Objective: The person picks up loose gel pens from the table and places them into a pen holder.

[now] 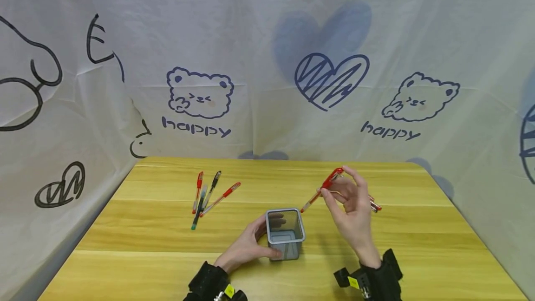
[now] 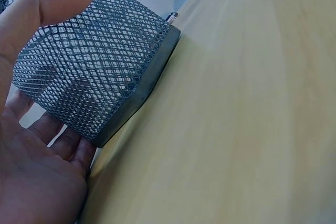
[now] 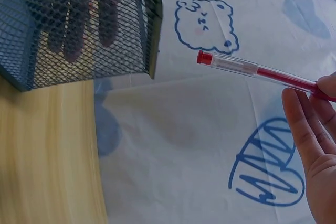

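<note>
A square mesh pen holder (image 1: 285, 249) stands at the middle of the table, with no pens seen inside. The left hand (image 1: 249, 245) grips it from the left, thumb on the near side and fingers behind; the left wrist view shows the thumb over the mesh (image 2: 79, 51). To the right and above the holder, the right hand (image 1: 353, 206) pinches a red pen (image 1: 330, 181), tilted with its lower end near the holder's rim. In the right wrist view the pen (image 3: 247, 68) extends from the fingertips towards the holder (image 3: 121, 30), apart from it.
Several pens, red, black and green-ended (image 1: 195, 221), lie in a loose bunch on the table (image 1: 138, 231) left of the holder. More pens (image 1: 376, 207) lie partly hidden behind the right hand. A white cloth with drawings (image 1: 267, 22) hangs behind the table.
</note>
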The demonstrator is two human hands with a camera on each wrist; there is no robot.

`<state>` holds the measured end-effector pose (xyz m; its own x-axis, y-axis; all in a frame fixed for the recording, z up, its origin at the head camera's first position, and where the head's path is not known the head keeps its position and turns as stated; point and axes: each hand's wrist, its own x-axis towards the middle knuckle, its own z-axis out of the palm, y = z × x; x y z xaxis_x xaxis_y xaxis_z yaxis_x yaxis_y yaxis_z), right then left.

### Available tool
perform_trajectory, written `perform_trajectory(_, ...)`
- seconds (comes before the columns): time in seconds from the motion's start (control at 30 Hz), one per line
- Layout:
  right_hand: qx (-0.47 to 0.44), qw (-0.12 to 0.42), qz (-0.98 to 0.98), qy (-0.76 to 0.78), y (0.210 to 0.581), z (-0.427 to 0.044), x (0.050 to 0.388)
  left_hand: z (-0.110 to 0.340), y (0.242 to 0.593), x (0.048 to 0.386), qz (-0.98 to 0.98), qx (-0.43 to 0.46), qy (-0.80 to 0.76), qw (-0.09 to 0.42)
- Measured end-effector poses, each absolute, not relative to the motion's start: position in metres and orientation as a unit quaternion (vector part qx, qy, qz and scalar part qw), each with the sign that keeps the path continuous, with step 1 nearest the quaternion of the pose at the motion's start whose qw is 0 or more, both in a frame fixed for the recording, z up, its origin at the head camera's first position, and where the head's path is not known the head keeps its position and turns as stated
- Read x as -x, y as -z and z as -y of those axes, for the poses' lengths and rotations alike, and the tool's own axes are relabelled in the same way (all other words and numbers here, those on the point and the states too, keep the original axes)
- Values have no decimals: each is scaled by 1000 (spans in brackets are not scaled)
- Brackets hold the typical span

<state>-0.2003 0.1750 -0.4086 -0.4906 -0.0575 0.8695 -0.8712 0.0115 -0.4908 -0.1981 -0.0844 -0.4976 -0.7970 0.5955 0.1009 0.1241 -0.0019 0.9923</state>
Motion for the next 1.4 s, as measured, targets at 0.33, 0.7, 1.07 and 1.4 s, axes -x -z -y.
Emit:
perform_trajectory(0.33,-373,350,676,-531,408,-159,193,84,499,198,-682,-246,-662,191)
perform_trajectory(0.7,-371,342,723,-473,404,-145,186,84,499,198,-685,-244,-659,190)
perform_trajectory(1.07,-371,307,778,-404,412,-139,186,84,499,198,-693,-234,-656,186)
perform_trajectory(1.4,-343,321,820,-326,418,-136,188,84,499,198,-692,-225,-658,191)
